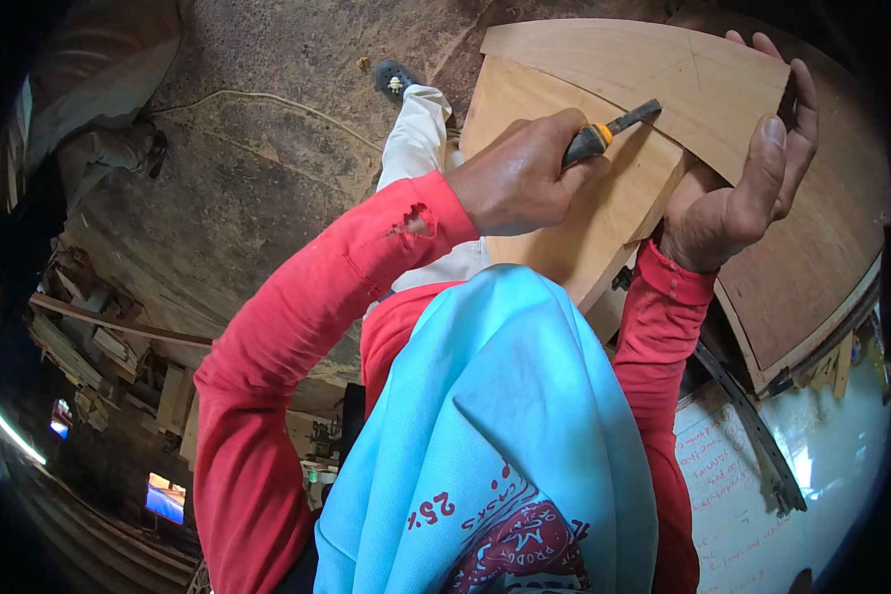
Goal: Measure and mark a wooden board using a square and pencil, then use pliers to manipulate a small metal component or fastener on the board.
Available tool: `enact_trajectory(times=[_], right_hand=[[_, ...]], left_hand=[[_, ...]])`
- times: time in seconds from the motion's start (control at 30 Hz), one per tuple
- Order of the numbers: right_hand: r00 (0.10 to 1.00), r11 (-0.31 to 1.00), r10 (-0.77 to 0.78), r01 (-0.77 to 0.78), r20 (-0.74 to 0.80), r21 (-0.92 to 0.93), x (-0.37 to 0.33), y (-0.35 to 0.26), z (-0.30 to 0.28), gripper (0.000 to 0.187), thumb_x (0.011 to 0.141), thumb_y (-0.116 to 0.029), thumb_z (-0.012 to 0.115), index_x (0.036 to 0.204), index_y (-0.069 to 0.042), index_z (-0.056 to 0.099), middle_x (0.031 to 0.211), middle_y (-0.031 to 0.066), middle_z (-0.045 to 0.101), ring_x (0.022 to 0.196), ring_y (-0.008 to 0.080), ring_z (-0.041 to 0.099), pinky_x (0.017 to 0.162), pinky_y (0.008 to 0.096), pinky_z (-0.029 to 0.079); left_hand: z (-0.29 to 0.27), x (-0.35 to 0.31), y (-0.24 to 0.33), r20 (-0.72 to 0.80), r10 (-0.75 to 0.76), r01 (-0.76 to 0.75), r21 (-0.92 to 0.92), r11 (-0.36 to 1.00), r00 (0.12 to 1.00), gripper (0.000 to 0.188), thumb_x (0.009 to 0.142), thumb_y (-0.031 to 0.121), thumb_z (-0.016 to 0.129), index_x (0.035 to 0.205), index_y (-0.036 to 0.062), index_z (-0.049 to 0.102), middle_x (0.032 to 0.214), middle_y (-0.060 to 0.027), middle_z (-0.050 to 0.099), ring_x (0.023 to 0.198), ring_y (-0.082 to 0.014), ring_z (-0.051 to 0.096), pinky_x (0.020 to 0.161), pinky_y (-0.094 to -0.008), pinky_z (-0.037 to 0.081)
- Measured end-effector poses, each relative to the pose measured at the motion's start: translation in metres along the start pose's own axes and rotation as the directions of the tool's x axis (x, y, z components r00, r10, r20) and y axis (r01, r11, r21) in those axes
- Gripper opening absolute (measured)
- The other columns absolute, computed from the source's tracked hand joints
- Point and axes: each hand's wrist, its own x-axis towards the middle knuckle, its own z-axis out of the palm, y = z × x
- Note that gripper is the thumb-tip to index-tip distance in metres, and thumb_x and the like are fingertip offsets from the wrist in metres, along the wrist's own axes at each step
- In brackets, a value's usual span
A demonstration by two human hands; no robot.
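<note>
My left hand [527,178] is wrapped round the black-and-yellow handle of a chisel [632,118]. The chisel's flat grey blade points to the upper right, its tip at the lower edge of a curved wooden board [653,74]. At the board's right end is my right hand [752,188], its fingers curled round the edge and its thumb raised in front. Pencil lines cross the board's face. Beneath it sits a light-brown wooden block or panel [535,124] with a straight front edge.
A brown curved-edged panel [802,238] lies at the right, above a white sheet with red writing [733,495]. A cord [267,96] runs across the dusty floor. Stacked timber [64,346] is at the left. A light-blue cloth [495,396] fills the lower middle.
</note>
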Motion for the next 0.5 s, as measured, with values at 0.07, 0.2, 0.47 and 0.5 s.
enact_trajectory(times=[0.07,0.2,0.47,0.5], right_hand=[[1.0,1.0,0.007,-0.007,0.002,0.006,-0.001,0.001,0.002,0.052,0.099,-0.016,0.043,0.146,0.007,0.041,0.137,0.0317,0.057,0.128,0.0428,0.059,0.114,0.0538,0.046],[1.0,1.0,-0.018,0.018,0.007,-0.005,0.001,0.002,0.0,0.052,0.099,-0.016,0.042,0.146,0.007,0.041,0.138,0.0321,0.057,0.128,0.0433,0.059,0.114,0.0543,0.046],[0.999,0.999,-0.023,0.024,0.027,-0.027,-0.002,0.002,0.0,0.051,0.099,-0.015,0.043,0.146,0.007,0.042,0.138,0.0316,0.057,0.129,0.0429,0.059,0.114,0.054,0.046],[1.0,1.0,-0.009,0.01,0.013,-0.003,-0.002,0.0,0.001,0.051,0.099,-0.014,0.043,0.146,0.007,0.041,0.138,0.0314,0.057,0.129,0.0426,0.059,0.114,0.0537,0.046]], left_hand=[[0.004,-0.001,-0.006,0.051,-0.055,0.063,-0.181,0.982,0.997,0.021,0.101,0.019,0.066,0.099,-0.0009,0.06,0.072,-0.0042,0.057,0.064,-0.0113,0.052,0.058,-0.0324,0.045],[0.003,-0.009,0.012,0.207,-0.125,0.2,-0.392,0.898,0.97,0.022,0.103,0.022,0.065,0.101,0.0006,0.06,0.076,-0.0003,0.059,0.066,-0.0086,0.052,0.059,-0.0273,0.046],[-0.003,-0.013,-0.002,-0.219,0.146,-0.121,0.123,0.985,0.965,0.023,0.1,0.012,0.065,0.108,0.0006,0.046,0.077,-0.0215,0.053,0.064,-0.0375,0.054,0.06,-0.0459,0.042],[-0.008,-0.012,-0.002,-0.204,0.21,-0.158,0.244,0.957,0.956,0.024,0.1,0.013,0.065,0.107,0.0008,0.045,0.08,-0.022,0.055,0.069,-0.041,0.055,0.062,-0.048,0.042]])
